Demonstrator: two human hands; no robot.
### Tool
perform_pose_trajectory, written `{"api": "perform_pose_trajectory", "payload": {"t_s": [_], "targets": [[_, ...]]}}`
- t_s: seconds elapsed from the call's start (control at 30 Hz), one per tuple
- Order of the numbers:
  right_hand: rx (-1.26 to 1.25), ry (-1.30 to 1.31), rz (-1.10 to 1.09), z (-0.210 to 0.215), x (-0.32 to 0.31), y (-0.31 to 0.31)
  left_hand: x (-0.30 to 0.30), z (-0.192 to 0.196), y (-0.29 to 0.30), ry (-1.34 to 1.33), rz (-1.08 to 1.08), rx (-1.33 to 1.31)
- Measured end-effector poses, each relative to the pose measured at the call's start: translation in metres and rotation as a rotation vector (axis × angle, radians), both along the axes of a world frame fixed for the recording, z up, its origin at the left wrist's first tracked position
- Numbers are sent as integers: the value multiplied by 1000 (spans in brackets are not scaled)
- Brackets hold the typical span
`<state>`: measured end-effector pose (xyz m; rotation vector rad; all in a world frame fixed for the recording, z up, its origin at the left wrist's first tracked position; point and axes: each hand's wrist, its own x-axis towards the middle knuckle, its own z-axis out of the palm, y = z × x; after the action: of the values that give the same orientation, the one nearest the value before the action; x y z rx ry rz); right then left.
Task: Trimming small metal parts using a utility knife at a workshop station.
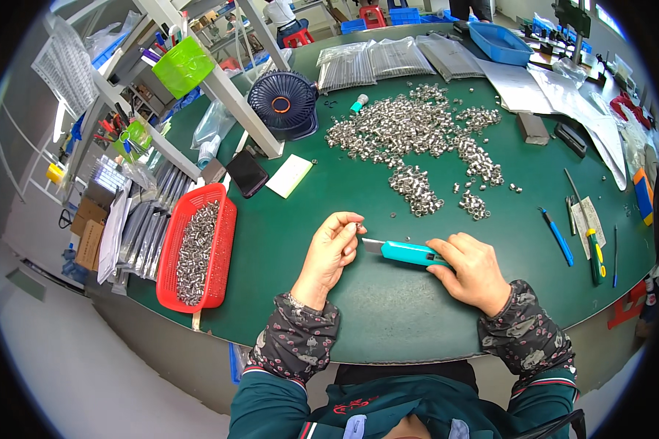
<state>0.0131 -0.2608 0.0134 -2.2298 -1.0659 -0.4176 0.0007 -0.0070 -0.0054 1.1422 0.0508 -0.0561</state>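
Note:
My left hand pinches a small metal ring between thumb and forefinger. Coming from the right, my right hand grips a teal utility knife, its blade out and pointing left, the tip close to my left fingers. Whether the blade touches the ring I cannot tell. Beyond my hands a large heap of small metal rings spreads over the green table, with smaller clusters nearer me. At the left, a red plastic basket holds many more such rings.
A dark fan, a phone and a yellow notepad lie by the shelf post at left. To the right are a blue pen-like tool, a yellow-green handled tool and a dark block. Bagged tubes line the far edge.

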Motion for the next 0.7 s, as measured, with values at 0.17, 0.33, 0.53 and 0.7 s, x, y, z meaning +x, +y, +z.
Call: {"api": "perform_pose_trajectory", "payload": {"t_s": [0.17, 0.33, 0.53, 0.7], "targets": [[19, 21, -22, -2, 2, -1, 0, 0, -1, 12, 17, 108], [25, 28, -41, -2, 3, -1, -2, 1, -3, -16, 27, 181], [43, 32, -55, -1, 4, -2, -1, 2, -3, -4, 35, 152], [43, 32, -54, -3, 4, -2, 0, 0, -1, 9, 17, 73]]}}
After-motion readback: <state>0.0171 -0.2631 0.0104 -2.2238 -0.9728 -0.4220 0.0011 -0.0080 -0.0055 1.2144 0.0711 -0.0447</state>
